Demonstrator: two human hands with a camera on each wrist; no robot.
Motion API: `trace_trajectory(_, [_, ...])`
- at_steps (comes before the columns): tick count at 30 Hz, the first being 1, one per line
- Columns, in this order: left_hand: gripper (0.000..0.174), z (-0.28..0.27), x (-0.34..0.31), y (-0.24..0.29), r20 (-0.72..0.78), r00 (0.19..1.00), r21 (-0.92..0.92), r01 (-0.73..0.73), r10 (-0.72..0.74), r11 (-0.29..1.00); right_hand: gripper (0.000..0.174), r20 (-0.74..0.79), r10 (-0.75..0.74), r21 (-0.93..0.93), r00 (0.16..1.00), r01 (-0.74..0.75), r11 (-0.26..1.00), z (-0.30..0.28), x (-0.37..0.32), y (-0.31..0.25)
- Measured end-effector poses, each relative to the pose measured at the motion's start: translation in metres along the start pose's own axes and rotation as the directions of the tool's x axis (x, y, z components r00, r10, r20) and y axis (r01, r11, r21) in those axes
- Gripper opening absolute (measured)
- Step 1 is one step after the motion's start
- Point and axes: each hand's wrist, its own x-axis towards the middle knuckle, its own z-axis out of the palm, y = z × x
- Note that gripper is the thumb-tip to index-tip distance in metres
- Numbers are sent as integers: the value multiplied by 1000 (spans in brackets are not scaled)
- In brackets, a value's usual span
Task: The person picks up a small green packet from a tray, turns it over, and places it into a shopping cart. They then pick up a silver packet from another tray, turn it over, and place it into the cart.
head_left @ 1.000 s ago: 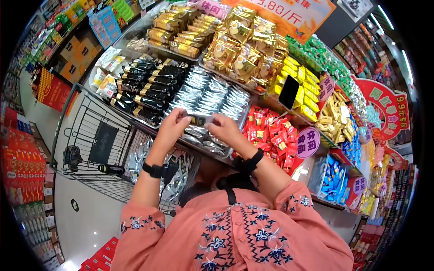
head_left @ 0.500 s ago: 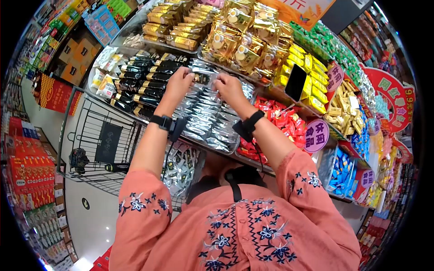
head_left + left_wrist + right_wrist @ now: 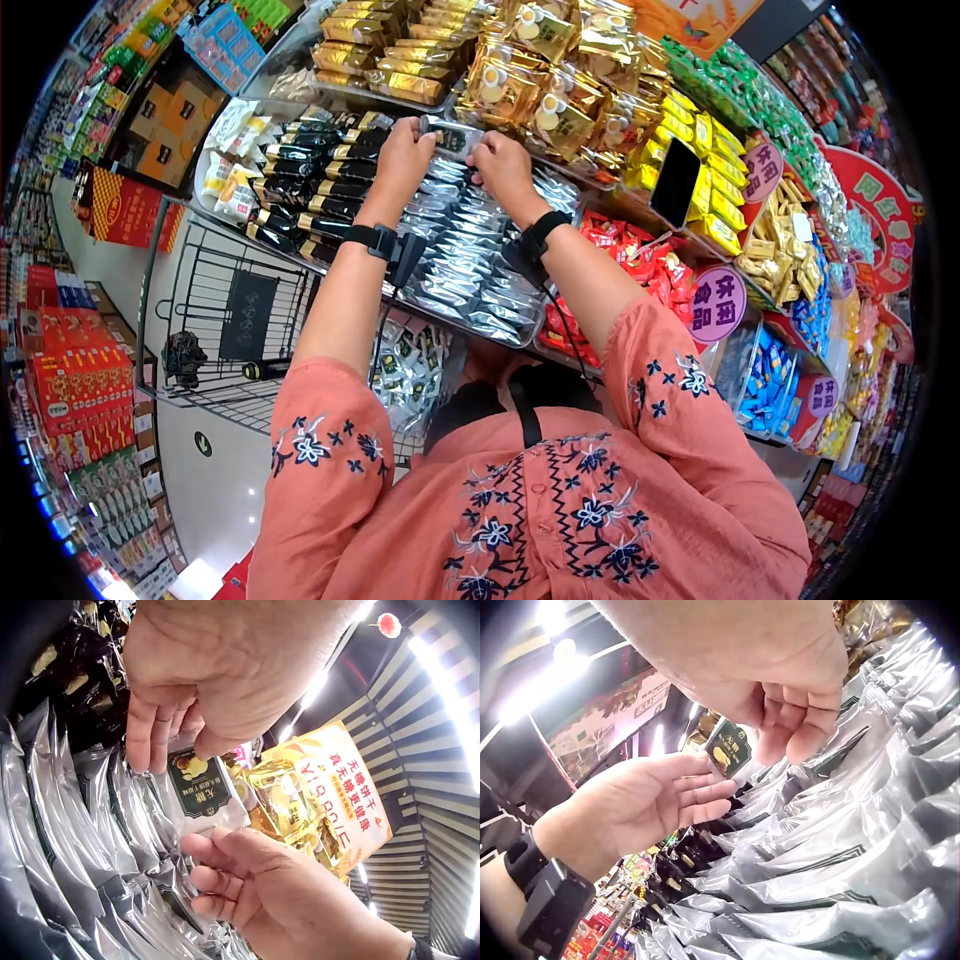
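Observation:
Between my two hands is a silver biscuit packet (image 3: 196, 787) with a dark green label, held above the far end of the tray of silver packets (image 3: 460, 270). My left hand (image 3: 403, 165) pinches one end of it, thumb against fingers. At the other end, my right hand (image 3: 505, 172) pinches the packet's edge between thumb and forefinger. The right wrist view shows the label (image 3: 727, 748) between both hands, with rows of similar packets standing close below. Part of the packet is hidden behind the fingers.
Black packets (image 3: 330, 185) lie left of the silver rows, gold packets (image 3: 520, 80) beyond them, red packets (image 3: 620, 250) to the right. A dark phone-like slab (image 3: 675, 180) stands by yellow packets. At left is a wire shopping cart (image 3: 215, 300) holding silver packets.
Both hands have moved forward, away from the body, from the middle of the silver rows to their far end, still holding the packet between them. The head view has shifted slightly.

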Motion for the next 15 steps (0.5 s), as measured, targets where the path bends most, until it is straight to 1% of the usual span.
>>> trace_trajectory(2, [49,3,0,-4,-55,996,89,-62,67,994,22,-17,9,-12,1000,-10,1000,2,3,2])
trace_trajectory(5, [52,4,-5,0,-69,990,146,-114,125,983,22,-37,-7,-62,999,5,998,2,7,9])
trace_trajectory(8, [49,4,-10,5,-66,992,81,-98,103,992,22,-54,-64,-102,997,58,993,5,17,24])
trace_trajectory(9, [49,4,-10,5,-38,995,80,-84,88,993,22,-59,-87,-110,994,81,991,6,17,24])
trace_trajectory(11, [49,5,-9,6,20,998,81,-59,57,995,22,-52,-56,-120,997,49,992,5,18,24])
trace_trajectory(12, [49,5,-9,9,28,997,95,-69,66,993,22,-48,-40,-124,998,34,992,4,17,22])
trace_trajectory(15, [49,10,-12,14,44,995,143,-94,89,985,24,-61,-18,-54,998,15,998,1,9,17])
